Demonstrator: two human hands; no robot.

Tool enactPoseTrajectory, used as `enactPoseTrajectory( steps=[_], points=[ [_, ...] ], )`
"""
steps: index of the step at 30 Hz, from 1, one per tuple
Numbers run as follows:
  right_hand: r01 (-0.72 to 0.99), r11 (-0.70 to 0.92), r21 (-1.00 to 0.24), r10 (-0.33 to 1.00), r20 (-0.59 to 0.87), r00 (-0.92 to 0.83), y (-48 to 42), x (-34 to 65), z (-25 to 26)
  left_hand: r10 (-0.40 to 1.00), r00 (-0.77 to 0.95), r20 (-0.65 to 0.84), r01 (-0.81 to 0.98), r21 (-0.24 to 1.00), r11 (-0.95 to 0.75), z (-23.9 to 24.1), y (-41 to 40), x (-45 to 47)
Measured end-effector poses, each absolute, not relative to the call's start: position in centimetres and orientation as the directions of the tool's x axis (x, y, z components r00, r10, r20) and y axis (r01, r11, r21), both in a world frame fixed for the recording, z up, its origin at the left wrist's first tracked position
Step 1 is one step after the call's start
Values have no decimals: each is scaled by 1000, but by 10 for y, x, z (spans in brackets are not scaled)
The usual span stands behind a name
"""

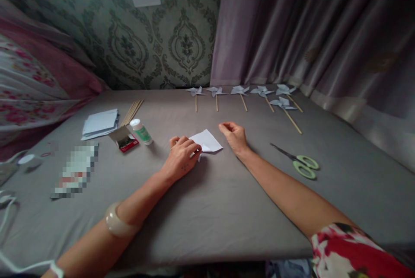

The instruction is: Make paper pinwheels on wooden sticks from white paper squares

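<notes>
A folded white paper square (pixel 207 140) lies on the grey cloth in the middle. My left hand (pixel 182 157) rests on its near left corner with the fingers curled down onto the paper. My right hand (pixel 234 136) lies just right of the paper, palm turned inward, fingers loosely curled with nothing seen in them. A pale bangle (pixel 118 222) sits on my left wrist.
Several finished paper pinwheels on sticks (pixel 241 93) line the back. Green-handled scissors (pixel 300 162) lie to the right. At left are a glue bottle (pixel 141 131), a small open box (pixel 123 138), wooden sticks (pixel 131 111), a paper stack (pixel 100 123) and a tape roll (pixel 28 161).
</notes>
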State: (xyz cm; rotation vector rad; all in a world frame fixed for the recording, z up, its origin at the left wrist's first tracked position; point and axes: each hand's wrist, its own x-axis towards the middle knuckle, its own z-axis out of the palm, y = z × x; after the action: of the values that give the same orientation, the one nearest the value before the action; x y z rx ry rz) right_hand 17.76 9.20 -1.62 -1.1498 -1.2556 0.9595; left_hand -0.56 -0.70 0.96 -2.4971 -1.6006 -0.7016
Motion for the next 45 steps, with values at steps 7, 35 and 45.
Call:
enactPoseTrajectory(
  steps=[7, 35, 45],
  points=[
    [80, 230, -970, 970, 235, 63, 90, 176, -15, 820, 481, 311, 852, 57, -521, 19, -2, 15],
    [556, 741, -376, 665, 525, -531, 69, 188, -8, 778, 485, 401, 866, -92, -492, 12, 5, -13],
    [528, 829, -185, 545, 486, -684, 61, 188, -5, 782, 512, 356, 841, -21, -541, 15, 8, -26]
  ],
)
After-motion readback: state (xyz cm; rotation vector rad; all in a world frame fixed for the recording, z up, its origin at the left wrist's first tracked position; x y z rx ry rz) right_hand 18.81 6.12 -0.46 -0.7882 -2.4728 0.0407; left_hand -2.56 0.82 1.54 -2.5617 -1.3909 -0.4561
